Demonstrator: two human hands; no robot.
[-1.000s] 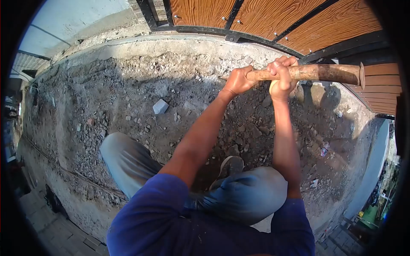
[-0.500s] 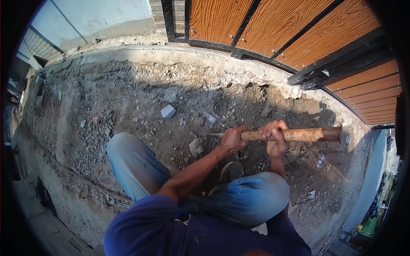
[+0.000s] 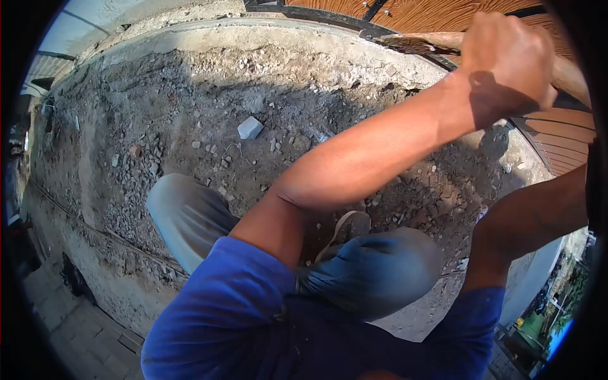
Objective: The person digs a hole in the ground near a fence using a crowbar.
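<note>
My left hand (image 3: pixel 506 60) is raised at the upper right, its fingers wrapped round a long brown shaft (image 3: pixel 570 77) that looks like a wooden tool handle. The shaft runs on both sides of the fist, its dark, narrow end lying to the left in front of the gate. Whether a metal head is fitted cannot be made out. My right forearm (image 3: pixel 538 218) reaches up to the right edge of the view, where the right hand is cut off. Below both arms lies broken earth (image 3: pixel 443 190) with loose stones.
A pale block of stone (image 3: pixel 250 128) lies on the dug ground. My bent knees (image 3: pixel 399 272) and one shoe (image 3: pixel 351 227) are close beneath the arms. A wood-panelled gate (image 3: pixel 329 9) with black metal framing borders the far side, above a rough concrete edge (image 3: pixel 285 38).
Both arms have swung up and to the right from low over the ground, lifting the tool. The right hand has left the view. The view has tipped slightly down.
</note>
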